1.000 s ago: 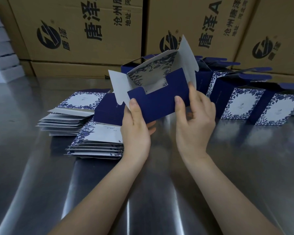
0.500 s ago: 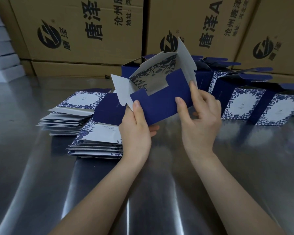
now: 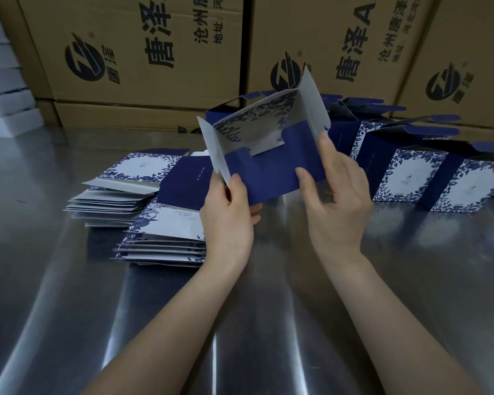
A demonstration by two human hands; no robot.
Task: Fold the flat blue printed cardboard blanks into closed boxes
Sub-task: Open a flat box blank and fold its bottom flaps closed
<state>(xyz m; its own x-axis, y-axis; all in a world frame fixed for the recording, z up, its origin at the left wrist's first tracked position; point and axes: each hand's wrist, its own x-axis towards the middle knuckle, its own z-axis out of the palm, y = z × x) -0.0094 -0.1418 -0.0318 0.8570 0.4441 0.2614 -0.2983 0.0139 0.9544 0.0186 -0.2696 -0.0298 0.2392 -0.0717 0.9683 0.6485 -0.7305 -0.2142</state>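
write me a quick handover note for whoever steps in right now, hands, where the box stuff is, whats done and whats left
Left hand: grips the lower left corner of the half-opened blank, held above the steel table.
Right hand: thumb on the blue front panel, fingers behind the right end.
In-hand blank: opened into a sleeve, end flaps still sticking out, nothing tucked.
Flat blanks: near stack and far stack, both left of the hands.
Erected boxes: standing in a row at the right, top flaps open.
Done: several boxes erected.
Left: close this one's flaps, fold both stacks, shut the standing boxes' tops.
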